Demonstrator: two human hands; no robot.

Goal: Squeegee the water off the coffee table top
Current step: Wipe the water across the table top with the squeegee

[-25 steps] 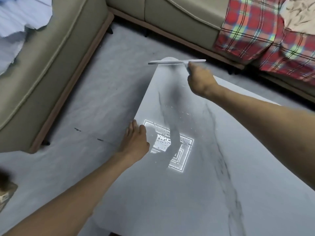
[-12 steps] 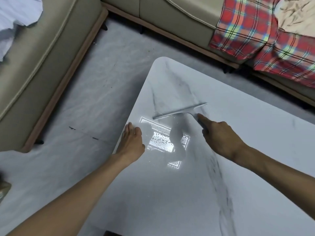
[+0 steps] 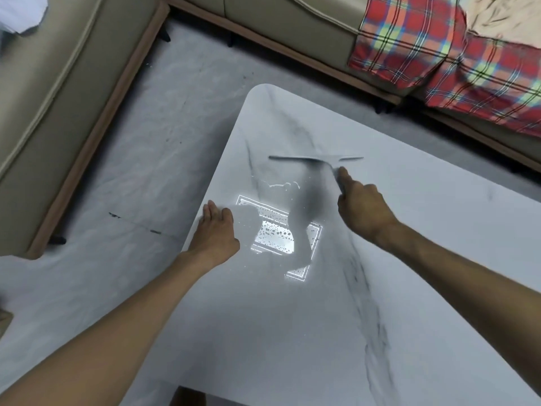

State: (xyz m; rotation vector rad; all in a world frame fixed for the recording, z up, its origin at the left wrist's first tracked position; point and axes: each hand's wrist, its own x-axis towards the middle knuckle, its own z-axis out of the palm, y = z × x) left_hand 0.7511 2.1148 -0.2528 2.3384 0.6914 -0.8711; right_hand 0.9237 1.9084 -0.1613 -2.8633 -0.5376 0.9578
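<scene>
1. Head view: the pale marble tabletop (image 3: 380,288) fills the lower right, with one rounded corner pointing toward the sofa (image 3: 58,98).
2. Two bare hands are on it. The left hand (image 3: 215,234) lies open and flat at the tabletop's left edge, holding nothing.
3. The right hand (image 3: 361,208) has its grip closed around the handle of the one squeegee (image 3: 314,158), with its index finger stretched along it.
4. The blade's long axis runs left to right, on the tabletop near the far corner.
5. Water droplets (image 3: 273,232) glint between the hands.
</scene>
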